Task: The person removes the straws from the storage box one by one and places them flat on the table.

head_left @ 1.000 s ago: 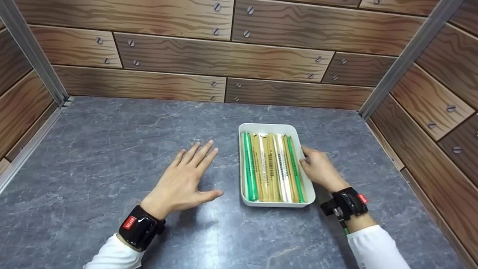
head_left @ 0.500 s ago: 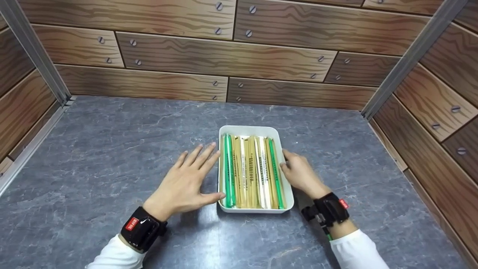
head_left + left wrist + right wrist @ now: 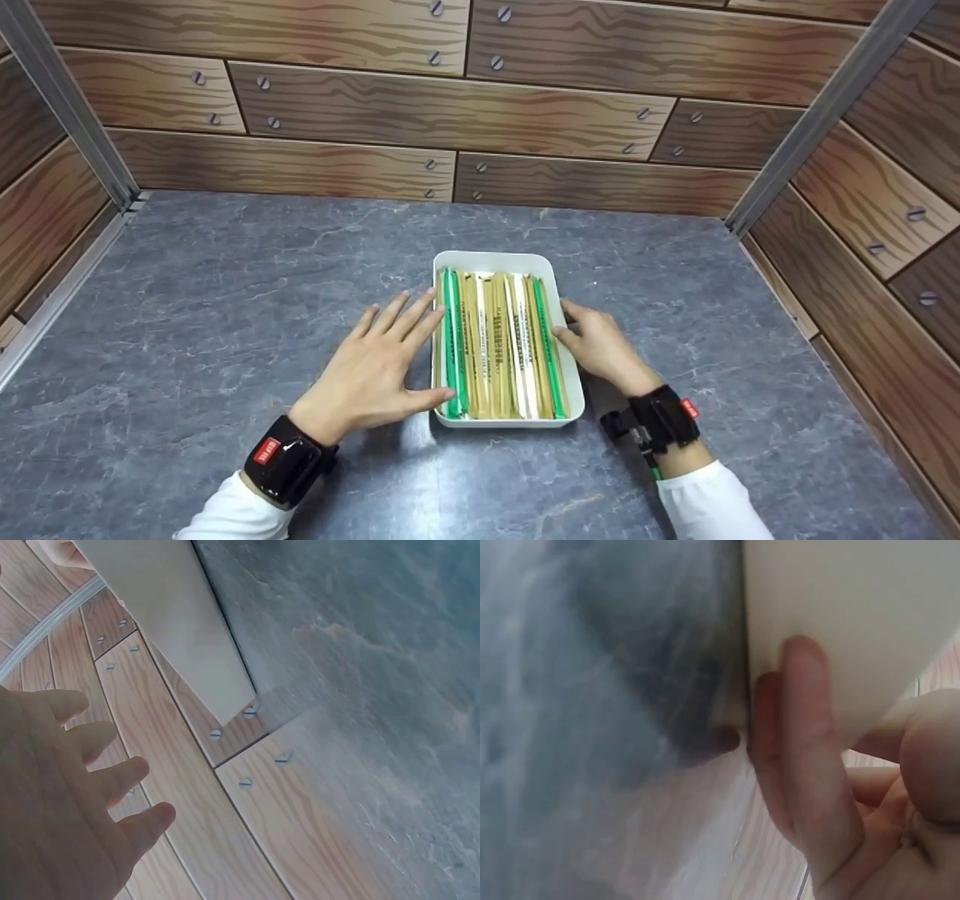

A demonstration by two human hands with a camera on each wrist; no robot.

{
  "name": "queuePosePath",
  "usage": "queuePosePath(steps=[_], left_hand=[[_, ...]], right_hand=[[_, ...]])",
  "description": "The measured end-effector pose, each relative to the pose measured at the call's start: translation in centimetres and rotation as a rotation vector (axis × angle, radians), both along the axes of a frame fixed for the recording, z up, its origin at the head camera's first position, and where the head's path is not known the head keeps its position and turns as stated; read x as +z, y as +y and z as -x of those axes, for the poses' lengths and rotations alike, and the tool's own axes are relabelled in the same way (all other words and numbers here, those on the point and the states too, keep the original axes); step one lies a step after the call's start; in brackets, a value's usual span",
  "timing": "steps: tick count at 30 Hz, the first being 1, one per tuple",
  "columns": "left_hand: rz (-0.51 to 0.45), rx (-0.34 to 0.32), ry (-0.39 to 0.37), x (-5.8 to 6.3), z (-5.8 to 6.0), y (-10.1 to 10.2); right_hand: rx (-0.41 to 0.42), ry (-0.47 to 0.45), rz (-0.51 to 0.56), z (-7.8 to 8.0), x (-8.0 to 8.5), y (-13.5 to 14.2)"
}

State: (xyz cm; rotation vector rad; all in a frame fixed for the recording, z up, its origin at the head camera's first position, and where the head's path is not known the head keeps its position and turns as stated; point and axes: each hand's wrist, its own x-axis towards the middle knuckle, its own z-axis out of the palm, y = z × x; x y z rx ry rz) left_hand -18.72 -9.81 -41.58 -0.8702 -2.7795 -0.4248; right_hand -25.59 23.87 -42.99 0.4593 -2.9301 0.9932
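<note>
2 hands (image 3: 367, 379) (image 3: 604, 351) flanking tray (image 3: 492, 262), left splayed, right pinching its rim

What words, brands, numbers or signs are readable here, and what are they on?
I can quote none with confidence.
Left wristband: its red tag has pale lettering, too blurred to read.
Right wristband: its red label has pale marks, too small to read.
Packets in the white tray: dark print runs along several, too small to read.
</note>
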Motion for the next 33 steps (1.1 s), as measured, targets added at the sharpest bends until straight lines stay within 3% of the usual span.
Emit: queuePosePath(steps=[6, 11, 15, 19, 26, 33], left_hand=[[0.011, -0.02, -0.041, 0.9, 0.3, 0.5], [0.017, -0.031, -0.09, 2.1, 1.2, 1.1], [0.046, -0.031, -0.131, 3.1, 2.2, 2.0], [0.096, -0.017, -0.215, 4.2, 3.4, 3.5], [0.144, 0.058, -0.38, 6.0, 5.9, 6.1], [0.122, 0.192, -0.523, 6.4, 8.0, 8.4]], right_hand=[[0.013, -0.124, 0.083, 0.2, 0.3, 0.8], [0.0, -0.269, 0.23, 0.2, 0.4, 1.2], [0.004, -0.307, 0.298, 0.1, 0.4, 1.4], [0.0, -0.308, 0.294, 0.1, 0.3, 1.6], [-0.011, -0.331, 0.303, 0.2, 0.3, 1.8], [-0.025, -0.348, 0.313, 0.1, 0.4, 1.6]])
